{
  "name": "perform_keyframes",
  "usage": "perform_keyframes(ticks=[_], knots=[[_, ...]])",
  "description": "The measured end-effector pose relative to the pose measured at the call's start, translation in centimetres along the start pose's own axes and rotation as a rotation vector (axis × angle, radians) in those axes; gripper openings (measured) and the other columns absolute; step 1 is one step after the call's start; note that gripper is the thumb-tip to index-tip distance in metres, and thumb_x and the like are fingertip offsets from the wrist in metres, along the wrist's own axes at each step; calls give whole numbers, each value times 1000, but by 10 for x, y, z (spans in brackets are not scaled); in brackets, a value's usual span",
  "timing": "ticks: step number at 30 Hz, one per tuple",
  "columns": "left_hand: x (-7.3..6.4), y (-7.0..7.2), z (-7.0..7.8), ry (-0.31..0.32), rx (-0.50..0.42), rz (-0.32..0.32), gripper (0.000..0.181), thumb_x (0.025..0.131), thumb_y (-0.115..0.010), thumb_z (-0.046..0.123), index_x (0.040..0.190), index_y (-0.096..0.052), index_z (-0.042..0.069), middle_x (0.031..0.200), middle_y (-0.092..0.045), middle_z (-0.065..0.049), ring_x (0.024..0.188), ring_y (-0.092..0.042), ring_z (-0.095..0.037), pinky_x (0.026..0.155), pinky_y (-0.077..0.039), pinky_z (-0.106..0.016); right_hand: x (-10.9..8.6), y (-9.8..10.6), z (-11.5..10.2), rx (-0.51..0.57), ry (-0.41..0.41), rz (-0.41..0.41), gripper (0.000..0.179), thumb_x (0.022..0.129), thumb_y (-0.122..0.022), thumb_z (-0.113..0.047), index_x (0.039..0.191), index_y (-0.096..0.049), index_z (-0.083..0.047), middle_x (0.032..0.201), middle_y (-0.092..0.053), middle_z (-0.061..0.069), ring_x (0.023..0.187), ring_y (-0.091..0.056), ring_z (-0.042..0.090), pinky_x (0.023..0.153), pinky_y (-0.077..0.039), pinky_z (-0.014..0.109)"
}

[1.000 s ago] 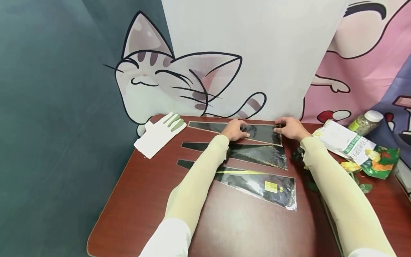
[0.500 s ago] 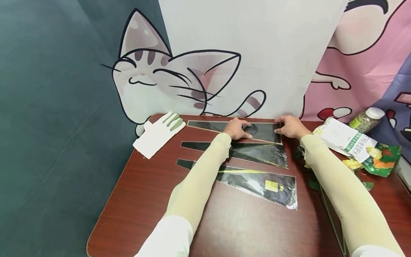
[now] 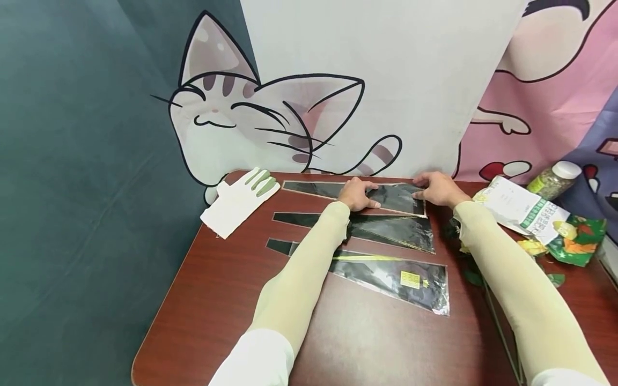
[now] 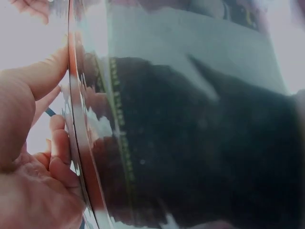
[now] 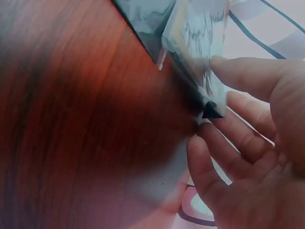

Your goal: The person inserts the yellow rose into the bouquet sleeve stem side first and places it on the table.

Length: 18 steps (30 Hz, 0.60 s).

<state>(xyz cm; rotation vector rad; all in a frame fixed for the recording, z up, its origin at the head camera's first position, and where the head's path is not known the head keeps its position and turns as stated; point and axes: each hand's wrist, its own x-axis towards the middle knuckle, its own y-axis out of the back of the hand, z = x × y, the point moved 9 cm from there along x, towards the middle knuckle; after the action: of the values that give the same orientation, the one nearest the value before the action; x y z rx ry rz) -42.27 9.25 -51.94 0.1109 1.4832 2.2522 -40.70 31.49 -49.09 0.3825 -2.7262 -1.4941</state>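
Three flat, tapered black plastic flower sleeves lie in rows on the table in the head view. My left hand [image 3: 355,194] rests on the farthest sleeve [image 3: 398,198], thumb and forefinger spread. In the left wrist view the glossy plastic [image 4: 200,143] fills most of the picture beside that hand. At the wide right end of the same sleeve, my right hand [image 3: 438,189] pinches the corner. The right wrist view has the thumb on one side of the plastic end [image 5: 198,40] and fingers behind it. Nearer lie the middle sleeve [image 3: 391,231] and the front sleeve [image 3: 381,276], with a yellow label.
A white glove [image 3: 236,206] with green fingertips lies at the table's far left corner. On the right are a white packet [image 3: 516,206], a lidded jar [image 3: 555,181], a green patterned packet [image 3: 579,241] and yellow flowers [image 3: 532,246]. A printed cloth backdrop [image 3: 386,80] stands behind.
My left hand has shifted very slightly to the right on the far sleeve. The right hand stays at its corner, and the sleeves lie nearly as before.
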Motion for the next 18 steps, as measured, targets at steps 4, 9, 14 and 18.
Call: perform_keyframes(ticks=[4,9,14,18], knots=[[1,-1,-2,-1,4,4,62,89,-80,58,146,-60,47,165,-44,-3,150,-47,-26,108,-53,-43,-1,1,4,71,-27,18,49,96,-79,-25,135,-66,3,125,-69,29,111,-67,39,93,-54,44],[1,-4,-3,8,4,-2,61,91,-78,58,147,-59,48,165,-41,-6,153,-41,-27,112,-50,-45,-6,-3,8,301,-99,7,55,99,-76,-25,141,-59,7,126,-62,27,93,-67,16,74,-58,23],[0,-4,-1,4,-15,-14,61,91,-78,57,148,-59,46,165,-41,-7,153,-40,-27,115,-47,-46,-14,-7,11,508,-159,-2,62,102,-71,-15,151,-43,10,131,-51,24,90,-64,6,78,-59,19],[1,-4,-2,3,-29,-17,61,91,-79,57,148,-59,46,165,-40,-6,153,-39,-27,116,-45,-45,-20,-8,9,608,-180,-3,76,103,-68,-11,159,-23,12,141,-44,30,92,-62,3,80,-59,19]])
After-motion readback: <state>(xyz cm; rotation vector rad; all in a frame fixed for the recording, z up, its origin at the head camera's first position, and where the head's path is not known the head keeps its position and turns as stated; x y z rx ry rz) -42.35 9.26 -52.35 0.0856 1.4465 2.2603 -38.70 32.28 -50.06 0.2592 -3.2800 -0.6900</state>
